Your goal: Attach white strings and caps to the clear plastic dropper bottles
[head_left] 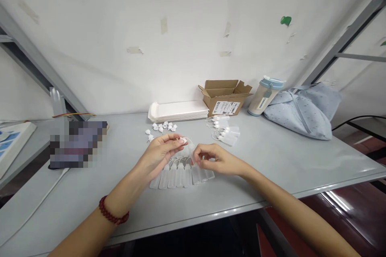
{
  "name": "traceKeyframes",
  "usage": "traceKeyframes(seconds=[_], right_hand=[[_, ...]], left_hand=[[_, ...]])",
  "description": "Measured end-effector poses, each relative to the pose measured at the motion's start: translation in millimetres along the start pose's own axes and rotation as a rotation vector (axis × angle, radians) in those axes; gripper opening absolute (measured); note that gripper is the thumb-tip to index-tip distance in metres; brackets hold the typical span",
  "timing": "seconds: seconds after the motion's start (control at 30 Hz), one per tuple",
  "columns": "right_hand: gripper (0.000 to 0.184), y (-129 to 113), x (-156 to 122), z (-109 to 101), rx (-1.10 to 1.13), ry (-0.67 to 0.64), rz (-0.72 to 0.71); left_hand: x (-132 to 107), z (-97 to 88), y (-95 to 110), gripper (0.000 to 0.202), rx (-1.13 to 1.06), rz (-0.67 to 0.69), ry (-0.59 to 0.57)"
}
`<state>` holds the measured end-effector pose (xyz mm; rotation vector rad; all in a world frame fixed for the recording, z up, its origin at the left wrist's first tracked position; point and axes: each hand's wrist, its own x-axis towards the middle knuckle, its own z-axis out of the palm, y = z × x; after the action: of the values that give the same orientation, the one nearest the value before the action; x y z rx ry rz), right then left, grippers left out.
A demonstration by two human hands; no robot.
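Note:
My left hand [159, 153] pinches a small white cap [183, 141] between thumb and fingers, above the middle of the table. Close beside it, my right hand [212, 158] has its fingers curled against a translucent flat bottle [191, 151], whose thin pale tube rises toward the white cap. My fingers partly hide this bottle. Below both hands lies a row of similar translucent bottles [171, 178] with thin curved tubes at their necks. Several loose white caps [164, 125] are scattered behind my left hand. To the right rests a group of bottles with white tops [226, 133].
A stack of white trays [181, 109] and an open cardboard box [227, 98] stand by the wall. Right of them are a tumbler [264, 96] and a light blue bag [301, 112]. A blurred-out dark object [78, 144] with a cable [39, 204] lies on the left.

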<state>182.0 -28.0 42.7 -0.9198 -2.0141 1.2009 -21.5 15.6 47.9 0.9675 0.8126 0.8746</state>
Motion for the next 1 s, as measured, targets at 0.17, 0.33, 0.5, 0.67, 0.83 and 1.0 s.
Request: traceKeyframes(seconds=[0.17, 0.33, 0.5, 0.67, 0.83, 1.0], right_hand=[[0.010, -2.2, -0.2, 2.4, -0.014, 0.003, 0.003], [0.009, -3.9, -1.0, 2.2, 0.016, 0.011, 0.008], [0.012, -1.3, 0.1, 3.7, 0.118, 0.066, 0.027], [0.007, -1.7, 2.4, 2.4, 0.309, 0.139, 0.089], [0.010, -1.8, 2.1, 2.2, 0.353, 0.175, 0.119], [0.016, 0.5, 1.4, 5.3, 0.261, 0.171, 0.094]], left_hand=[[-1.4, 2.2, -4.8, 0.014, -0.016, -0.022, -0.064], [-1.0, 2.4, -7.0, 0.013, 0.020, -0.023, -0.115], [-0.6, 1.6, -4.2, 0.022, -0.012, -0.029, -0.078], [-2.6, 0.0, -0.8, 0.033, 0.092, -0.002, -0.060], [-6.5, 4.1, -1.7, 0.030, 0.295, 0.145, -0.033], [-7.2, 6.0, -3.1, 0.027, 0.378, 0.162, -0.002]])
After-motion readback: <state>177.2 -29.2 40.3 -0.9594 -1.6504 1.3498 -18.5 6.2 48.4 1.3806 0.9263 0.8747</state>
